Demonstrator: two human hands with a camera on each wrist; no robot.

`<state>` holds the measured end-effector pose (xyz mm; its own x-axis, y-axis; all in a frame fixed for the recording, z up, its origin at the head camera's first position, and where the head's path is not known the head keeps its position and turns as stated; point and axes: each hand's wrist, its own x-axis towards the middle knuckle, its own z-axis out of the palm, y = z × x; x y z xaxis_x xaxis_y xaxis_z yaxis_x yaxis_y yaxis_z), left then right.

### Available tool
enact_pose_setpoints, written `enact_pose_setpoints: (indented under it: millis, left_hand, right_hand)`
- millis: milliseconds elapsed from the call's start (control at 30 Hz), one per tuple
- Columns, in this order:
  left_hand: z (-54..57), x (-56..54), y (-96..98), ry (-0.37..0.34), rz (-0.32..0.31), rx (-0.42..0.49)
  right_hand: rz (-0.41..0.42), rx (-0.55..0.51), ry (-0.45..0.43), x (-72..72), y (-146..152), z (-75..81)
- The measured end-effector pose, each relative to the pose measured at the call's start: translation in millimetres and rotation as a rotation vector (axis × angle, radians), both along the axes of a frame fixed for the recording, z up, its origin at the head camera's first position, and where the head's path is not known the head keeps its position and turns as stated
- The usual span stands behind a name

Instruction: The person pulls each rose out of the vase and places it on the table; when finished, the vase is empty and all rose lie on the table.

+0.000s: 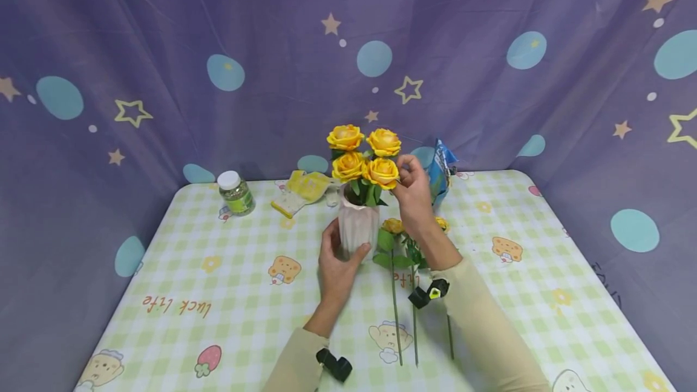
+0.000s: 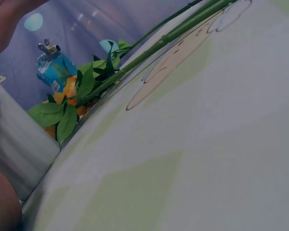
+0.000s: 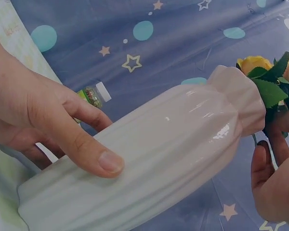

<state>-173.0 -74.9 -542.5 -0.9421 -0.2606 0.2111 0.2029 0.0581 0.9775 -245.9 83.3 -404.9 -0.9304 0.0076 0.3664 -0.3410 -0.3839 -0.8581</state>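
Observation:
My left hand (image 1: 339, 265) holds the white ribbed vase (image 1: 358, 228) low on its side, thumb across the front; the vase stands upright on the table. Several yellow artificial roses (image 1: 348, 166) with green leaves rise out of its mouth. My right hand (image 1: 415, 192) is at the right side of the bunch, its curled fingers at the lower right rose (image 1: 382, 173), just above the rim. In the right wrist view those fingertips (image 3: 262, 161) lie by the leaves (image 3: 269, 91), which partly hide the grip. The stems inside the vase are hidden.
More yellow roses (image 1: 393, 226) with long green stems (image 1: 395, 313) lie under and beside my right forearm. Behind stand a blue clipped bag (image 1: 440, 171), a yellow-and-white packet (image 1: 305, 189) and a white-lidded jar (image 1: 236, 193). A purple curtain (image 1: 283, 47) backs the checked table.

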Motion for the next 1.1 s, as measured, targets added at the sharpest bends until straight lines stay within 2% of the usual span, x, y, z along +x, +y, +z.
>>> enact_pose_setpoints:
  millis: [200, 500, 733, 1100]
  left_hand:
    - [-0.9, 0.0, -0.6, -0.007, 0.005, -0.001]
    - [0.7, 1.1, -1.2, -0.023, 0.004, -0.003]
    - [-0.1, 1.6, -1.0, -0.029, -0.004, 0.003]
    - [0.8, 0.7, 0.5, -0.055, 0.006, -0.002]
  right_hand:
    - [0.051, 0.014, -0.003, -2.0, -0.4, 1.6]
    - [0.061, -0.032, -0.022, -6.9, -0.7, 2.1]
    - [0.065, -0.064, -0.011, -4.3, 0.2, -0.8]
    - [-0.010, -0.082, 0.048, 10.1, 1.0, -15.3]
